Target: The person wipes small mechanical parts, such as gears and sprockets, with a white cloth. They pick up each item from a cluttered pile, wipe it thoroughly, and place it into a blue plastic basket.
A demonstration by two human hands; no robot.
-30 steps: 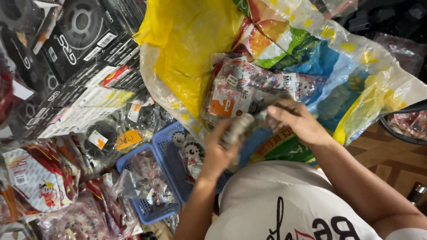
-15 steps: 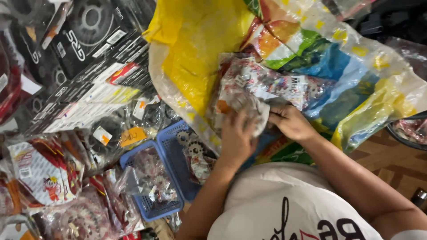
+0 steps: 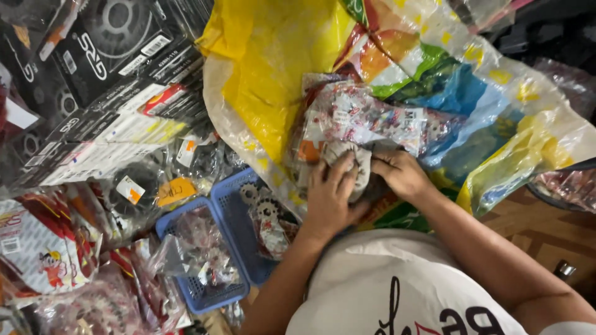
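**Both hands on a small packet at the mouth of a big printed sack**

Cluttered with packaged metal parts, the surface under the camera barely shows; only a strip of wooden floor is bare at the right.

Close to the person's white shirt, the left hand lies with its fingers spread over a small greyish plastic packet, pressing on it from the near side. The right hand meets the same packet from the right, fingers curled around its edge. Both hands grip the packet between them; what is inside it cannot be made out.

The packet sits just under a heap of clear bags with red and white print, which rest in the opening of a large plastic sack, yellow on the left and printed in blue, green and orange on the right. The sack spreads across the upper right of the view.

Just left of the left forearm stand two blue plastic baskets side by side, touching. Small sprockets in clear bags lie in the nearer basket, more bagged parts in the other.

Further left, black boxes printed with gear wheels are stacked at the top, and red and white packets pile up along the left edge.
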